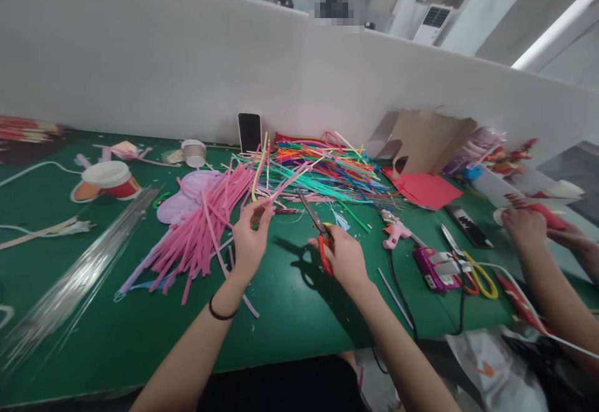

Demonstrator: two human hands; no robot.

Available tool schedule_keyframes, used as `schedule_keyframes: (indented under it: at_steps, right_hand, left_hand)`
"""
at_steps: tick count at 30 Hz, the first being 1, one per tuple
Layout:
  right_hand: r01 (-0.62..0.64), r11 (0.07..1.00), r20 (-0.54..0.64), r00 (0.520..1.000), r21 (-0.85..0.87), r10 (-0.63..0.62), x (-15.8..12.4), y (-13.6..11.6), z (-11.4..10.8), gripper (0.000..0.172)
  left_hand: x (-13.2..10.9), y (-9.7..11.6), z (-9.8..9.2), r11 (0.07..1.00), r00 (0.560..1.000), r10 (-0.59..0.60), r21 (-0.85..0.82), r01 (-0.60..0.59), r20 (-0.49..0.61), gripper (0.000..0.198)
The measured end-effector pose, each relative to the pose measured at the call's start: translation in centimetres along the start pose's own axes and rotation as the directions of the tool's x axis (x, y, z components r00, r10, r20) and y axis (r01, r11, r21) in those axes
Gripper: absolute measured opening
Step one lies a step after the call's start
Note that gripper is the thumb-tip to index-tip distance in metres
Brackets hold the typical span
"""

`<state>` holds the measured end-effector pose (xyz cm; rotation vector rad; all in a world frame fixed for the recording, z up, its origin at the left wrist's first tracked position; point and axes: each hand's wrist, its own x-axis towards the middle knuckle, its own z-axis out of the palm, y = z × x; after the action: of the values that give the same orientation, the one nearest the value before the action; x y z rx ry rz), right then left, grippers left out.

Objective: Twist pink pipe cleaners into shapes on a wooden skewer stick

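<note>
Head view, from the left: a spread of thin clear rods (88, 268) lies slantwise on the green counter (290, 312), with a red-and-white cup (112, 178) behind it. Next come a flat lilac shape (180, 203) and a loose pink bundle (201, 237), its strips fanned toward the near edge. A phone (250, 131) leans upright against the partition (187, 62).

Just right of the bundle, the left hand (251, 237) has its grip pinched on some pink strands (287, 183), which point up and away over the counter. The right hand (347, 259) has its grip closed around the orange handles of the scissors (322, 240); the blades point toward the strands but look apart from them, and whether they are parted is too small to tell. Behind lies a heap of mixed coloured strips (322, 165).

Farther right are a pink glue gun (397, 230), red paper (428, 190) and a co-worker's hand (524, 225).

The work looks partway along: strands are in hand with the scissors ready, while most of the bundle lies loose. Whether any strand is trimmed cannot be told.
</note>
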<state>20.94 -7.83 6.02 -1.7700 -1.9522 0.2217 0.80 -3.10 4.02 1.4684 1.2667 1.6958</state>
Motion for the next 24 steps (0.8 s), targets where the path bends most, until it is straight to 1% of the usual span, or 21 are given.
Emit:
schedule_keyframes:
  at_steps: [3,4,6,10,14,18,20,22,24]
  right_hand:
    - [0.052,0.985,0.029,0.998,-0.167,-0.048,0.5,0.6,0.9,0.038]
    - [0.072,0.976,0.05,0.997,-0.203,-0.063,0.7,0.7,1.1,0.041]
    - [0.099,0.965,0.095,0.992,-0.242,-0.078,1.1,0.7,1.4,0.045]
    - [0.125,0.965,0.179,0.98,-0.23,-0.085,1.7,0.3,1.4,0.055]
    - [0.187,0.965,0.208,0.967,-0.181,-0.148,1.9,-0.2,0.8,0.066]
    - [0.154,0.969,0.249,0.963,-0.195,-0.103,2.1,-0.6,0.1,0.068]
    - [0.157,0.964,0.269,0.958,-0.213,-0.097,2.3,-0.8,-0.1,0.068]
    - [0.177,0.958,0.276,0.955,-0.224,-0.111,2.5,-1.0,-0.2,0.068]
    - [0.191,0.956,0.274,0.953,-0.225,-0.126,2.7,-1.1,-0.2,0.069]
  left_hand:
    - [0.1,0.1,0.0,0.999,1.0,-0.027,-0.031,0.027,0.007,0.045]
    - [0.1,0.1,0.1,0.998,0.999,-0.037,-0.045,0.037,0.01,0.047]
    - [0.1,0.0,0.0,0.997,0.999,-0.045,-0.059,0.045,0.007,0.043]
    - [0.0,0.0,-0.1,0.999,1.0,-0.024,-0.027,0.024,0.002,0.032]
    - [0.1,0.1,-0.3,1.0,1.0,-0.011,-0.009,0.011,0.011,0.03]
    - [0.2,0.2,-0.3,0.999,1.0,0.002,-0.033,-0.001,0.03,0.028]
    - [0.2,0.2,-0.2,0.999,0.999,0.01,-0.043,-0.008,0.051,0.027]
    - [0.2,0.1,-0.2,0.999,0.999,0.007,-0.047,-0.005,0.048,0.031]
    - [0.2,0.0,-0.2,0.999,1.0,-0.007,-0.052,0.009,0.025,0.041]
